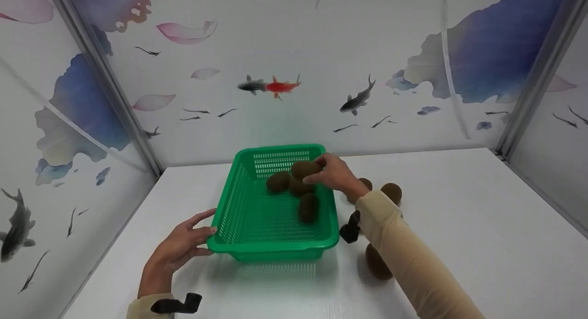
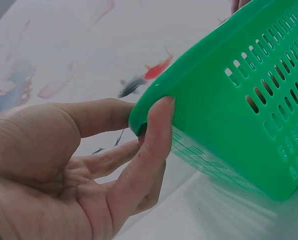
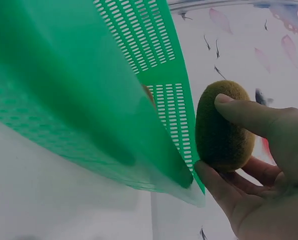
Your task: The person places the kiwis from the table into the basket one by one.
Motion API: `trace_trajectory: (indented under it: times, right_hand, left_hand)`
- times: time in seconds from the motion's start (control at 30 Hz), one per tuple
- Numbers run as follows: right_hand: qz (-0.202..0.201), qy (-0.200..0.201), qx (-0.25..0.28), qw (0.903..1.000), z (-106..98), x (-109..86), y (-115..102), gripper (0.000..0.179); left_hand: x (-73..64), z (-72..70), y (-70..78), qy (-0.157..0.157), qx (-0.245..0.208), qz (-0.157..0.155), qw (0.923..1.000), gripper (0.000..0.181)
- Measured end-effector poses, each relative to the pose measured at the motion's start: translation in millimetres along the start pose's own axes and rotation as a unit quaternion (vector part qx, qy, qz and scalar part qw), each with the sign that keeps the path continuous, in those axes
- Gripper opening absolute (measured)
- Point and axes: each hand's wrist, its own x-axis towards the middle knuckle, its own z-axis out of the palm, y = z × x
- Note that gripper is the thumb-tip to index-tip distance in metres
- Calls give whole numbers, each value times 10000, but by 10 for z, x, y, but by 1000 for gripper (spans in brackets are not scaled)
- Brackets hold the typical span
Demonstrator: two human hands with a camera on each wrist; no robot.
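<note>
Green basket (image 1: 271, 247), one: sitting on the counter (image 1: 482, 208); your left grip (image 1: 186, 243) is pinching its rim at eight o'clock, probably for steadiness. Held kiwi (image 1: 304, 169), one: your right grip (image 1: 335, 173) is clasping it over the basket's one o'clock, thumb opposing fingers, likely against slipping. Loose kiwis (image 1: 308, 208), three: lying inside.

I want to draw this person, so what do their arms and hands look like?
The left hand and right hand wear no gloves, and no rings that I can see. The left sleeve and right sleeve are plain beige. A small black gadget sits at the left wrist, and another gadget at the right.
</note>
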Motion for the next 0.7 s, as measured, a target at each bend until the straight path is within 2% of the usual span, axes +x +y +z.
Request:
trace_trajectory:
  times: [0.33, 0.53, 0.7]
  right_hand:
    - [117, -149, -483, 9987, 85, 52, -88, 55]
    - [142, -270, -470, 9984, 130, 63, -171, 62]
    - [57, -192, -432, 9989, 184, 113, -210, 55]
  left_hand:
    - [-2, -21, -8, -10, -81, -8, 10000, 80]
    - [2, -11, -27, -46, -43, 68, 10000, 78]
    - [1, -9, -25, -79, -108, 74, 9999, 78]
